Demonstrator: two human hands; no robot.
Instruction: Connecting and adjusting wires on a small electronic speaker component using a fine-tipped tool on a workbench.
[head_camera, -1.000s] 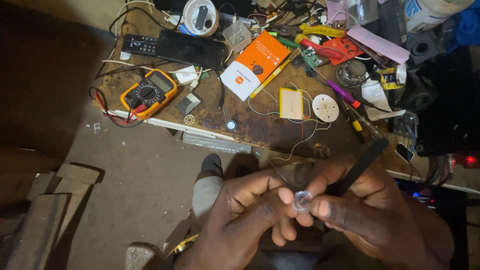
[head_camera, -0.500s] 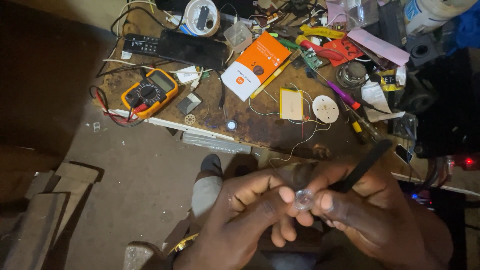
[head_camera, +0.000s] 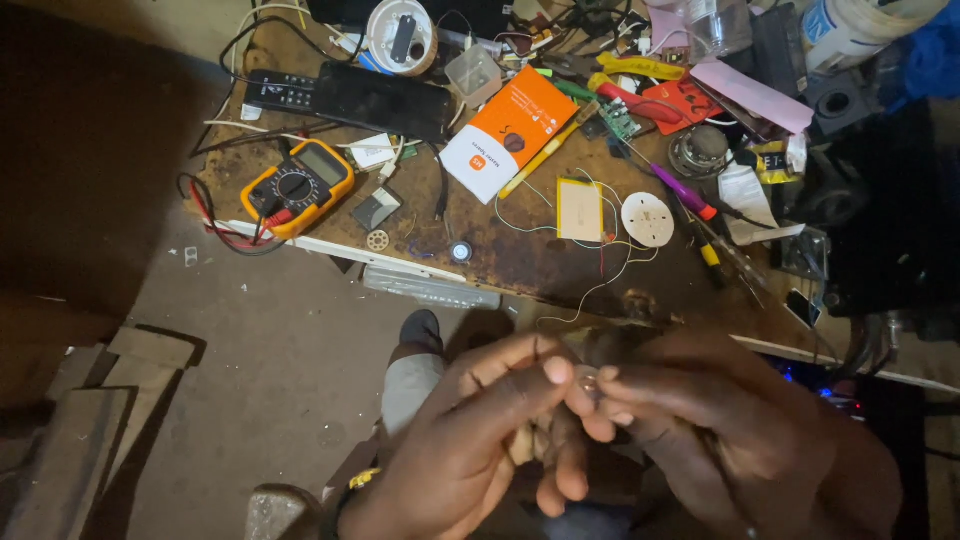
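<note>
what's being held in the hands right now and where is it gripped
A small shiny round part, pinched at its edges between the fingertips of the left hand and right hand. Its kind cannot be told.

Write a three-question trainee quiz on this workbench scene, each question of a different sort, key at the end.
1. True or false: the orange multimeter lies at the bench's right end.
2. Multiple choice: the small shiny round part is held by A) the left hand alone, B) fingers of both hands, C) nothing.
3. Fill in: the round white disc lies just right of the yellow ____.

Key:
1. False; it lies at the left end.
2. B; the right hand pinches it too.
3. Flat rectangular pack, with thin wires running from it.
</note>
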